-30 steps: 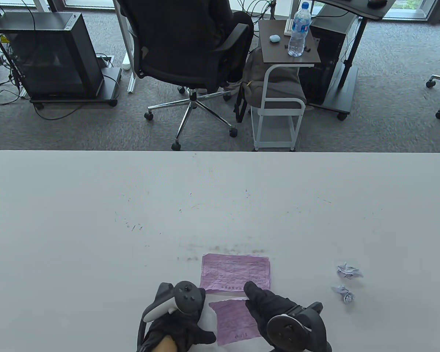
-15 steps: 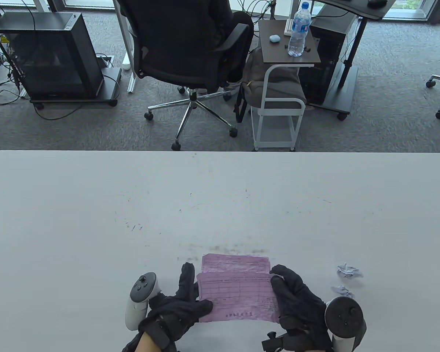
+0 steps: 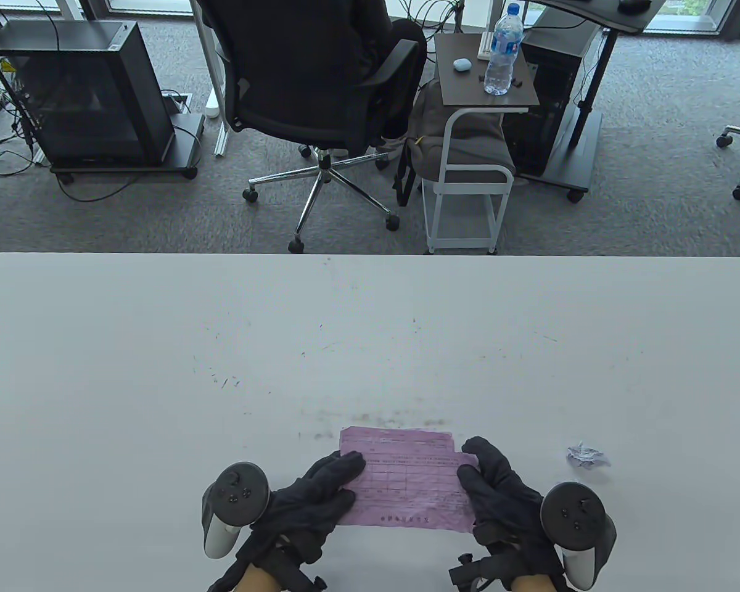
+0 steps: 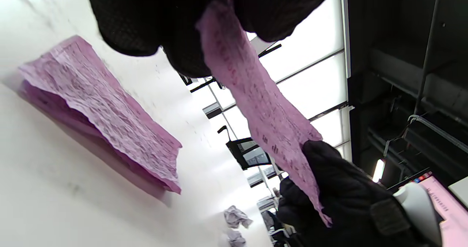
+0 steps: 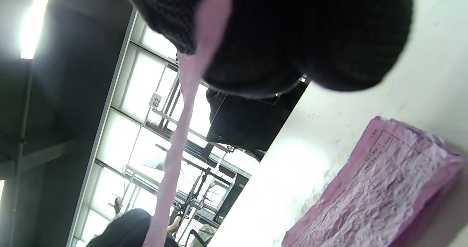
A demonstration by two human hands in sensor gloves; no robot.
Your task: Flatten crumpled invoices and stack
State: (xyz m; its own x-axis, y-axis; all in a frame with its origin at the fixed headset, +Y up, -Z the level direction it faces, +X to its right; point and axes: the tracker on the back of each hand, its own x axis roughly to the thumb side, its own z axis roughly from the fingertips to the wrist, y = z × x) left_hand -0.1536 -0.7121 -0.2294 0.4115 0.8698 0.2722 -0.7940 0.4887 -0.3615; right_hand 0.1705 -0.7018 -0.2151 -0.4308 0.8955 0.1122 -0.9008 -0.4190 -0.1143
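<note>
1. 2 gloved hands carry a flattened pink invoice (image 3: pixel 407 493) just above the table's (image 3: pixel 160 370) near edge, the left hand (image 3: pixel 311 499) pinching its left end, the right hand (image 3: pixel 499 493) its right end.
2. its long axis runs left to right, matching the flat pink stack (image 3: pixel 401 443) just beyond it, partly overlapped.
3. a crumpled invoice (image 3: pixel 586 457) waits nearer the right hand, toward the table's right edge.
</note>
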